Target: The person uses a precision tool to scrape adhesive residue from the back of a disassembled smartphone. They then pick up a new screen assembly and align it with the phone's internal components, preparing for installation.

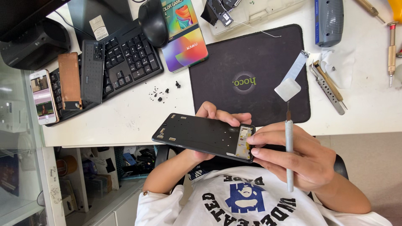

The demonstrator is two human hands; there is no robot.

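Note:
I hold a black phone frame (201, 134) level in front of my chest, just off the white desk's front edge. My left hand (220, 115) supports it from below, with fingers curled over its far edge. My right hand (297, 161) pinches the frame's right end with thumb and forefinger, next to a pale exposed part there. The same hand grips a thin grey pen-like tool (289, 146), upright, its tip pointing away from me.
A black mat (251, 54) lies on the desk, a white pad on a strip (287, 89) at its right edge. Tweezers (328, 86) and screwdrivers (392, 50) lie right. A keyboard (130, 54), mouse (153, 21), lit smartphone (43, 97), colourful box (184, 33) and loose black screws (161, 94) lie left.

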